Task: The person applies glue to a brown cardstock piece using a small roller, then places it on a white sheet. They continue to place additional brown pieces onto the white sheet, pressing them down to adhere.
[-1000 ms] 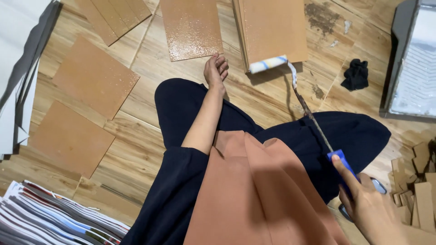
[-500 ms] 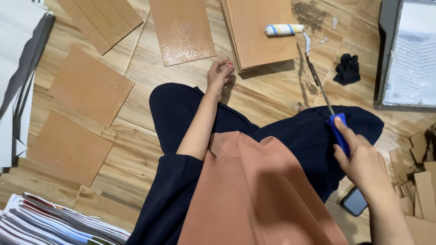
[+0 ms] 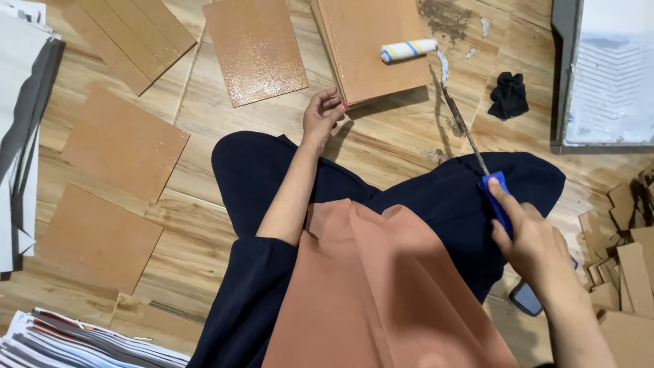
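While the right hand (image 3: 535,242) is wrapping its fingers tight around the blue handle of the paint roller (image 3: 409,50), the roller's head is resting on the stack of brown boards (image 3: 371,48) at twelve o'clock. At eleven o'clock, the left hand (image 3: 320,116), fingers loosely curled, is touching the stack's near corner.

Home craft/DIY floor setup: wood-plank floor (image 3: 409,146) as work surface, brown boards (image 3: 122,143) spread out coated, paint tray (image 3: 606,75) at right edge, cardboard scraps (image 3: 620,266), stacked papers (image 3: 75,341) bottom-left corner.
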